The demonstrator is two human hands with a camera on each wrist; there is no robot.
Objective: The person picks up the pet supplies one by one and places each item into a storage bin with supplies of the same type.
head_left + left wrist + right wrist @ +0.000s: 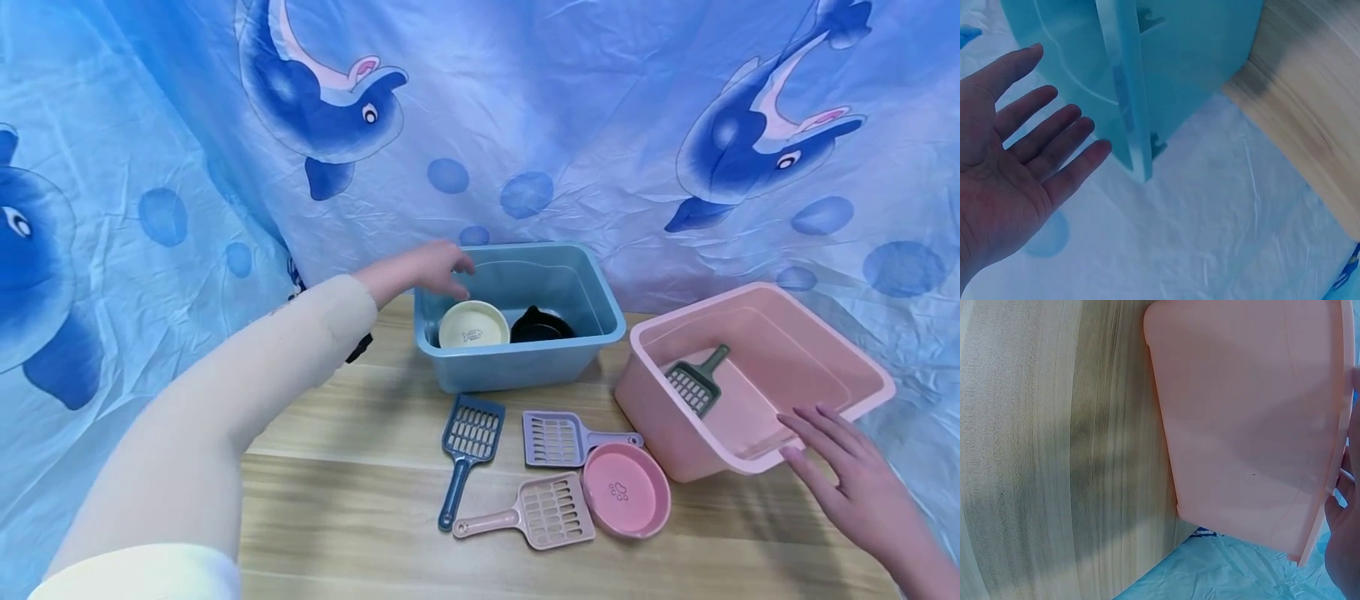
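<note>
Over the left end of a blue plastic bin (pixel 517 372), my left hand (pixel 431 268) hovers with spread, relaxed fingers and holds nothing. Inside that bin are a cream bowl (pixel 472 327) with a fish print and a black dish (pixel 542 327), partly hidden by the front wall. In the left wrist view the palm faces up beside the bin's rim (pixel 1124 94). My right hand (pixel 855 479) is at the near right rim of a pink bin (pixel 656 429), fingers extended over the edge; whether they touch it I cannot tell. A dark green slotted scoop (pixel 693 385) lies inside the pink bin.
On the wooden table (pixel 337 500), in front of the bins, lie a blue scoop (pixel 472 433), a purple scoop (pixel 553 439), a pale pink scoop (pixel 555 510) and a pink bowl (pixel 626 490) with a paw print. A dolphin-patterned curtain (pixel 570 125) hangs behind.
</note>
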